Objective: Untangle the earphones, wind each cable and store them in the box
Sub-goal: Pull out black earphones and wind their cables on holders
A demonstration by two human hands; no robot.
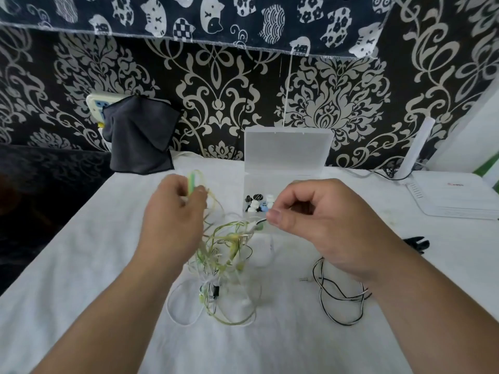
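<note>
A tangle of green, yellowish and white earphone cables (224, 255) hangs between my hands and trails onto the white cloth. My left hand (175, 211) holds a green part and loops of this tangle raised above the table. My right hand (318, 222) pinches a white cable end of the tangle between thumb and forefinger. A separate black-and-white earphone cable (337, 295) lies loose on the cloth, partly hidden by my right wrist. The clear plastic box (286, 157) stands behind with its lid up; small black, white and blue pieces (258, 203) lie inside.
A white cloth covers the table (81, 279). A dark cloth (140, 136) hangs at the back left over a wall socket. A white router (453, 195) with an upright antenna sits at the right. A small black object (417, 242) lies near the right edge.
</note>
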